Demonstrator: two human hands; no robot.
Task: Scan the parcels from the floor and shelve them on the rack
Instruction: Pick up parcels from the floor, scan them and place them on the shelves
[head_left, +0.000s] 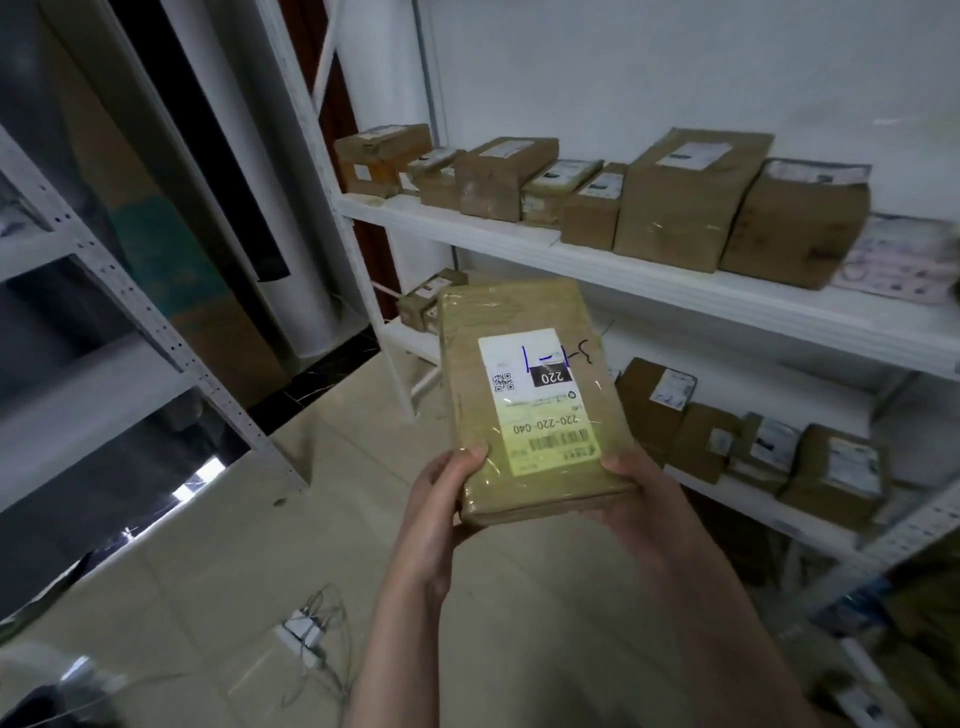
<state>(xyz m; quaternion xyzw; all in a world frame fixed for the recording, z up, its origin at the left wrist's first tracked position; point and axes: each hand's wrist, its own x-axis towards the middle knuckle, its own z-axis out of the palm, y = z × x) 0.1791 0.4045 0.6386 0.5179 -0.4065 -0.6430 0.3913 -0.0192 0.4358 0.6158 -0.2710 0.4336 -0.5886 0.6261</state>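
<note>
Head view: clutching the labelled parcel (530, 395) between left hand (441, 514) and right hand (639, 499), facing half-stocked rack (675, 291); not shelved yet.

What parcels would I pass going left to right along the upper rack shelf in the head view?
Small orange-taped cardboard box → long brown cardboard box → tall brown cardboard box → wide brown cardboard box with a white top label → flat pale pink printed mailer.
</note>
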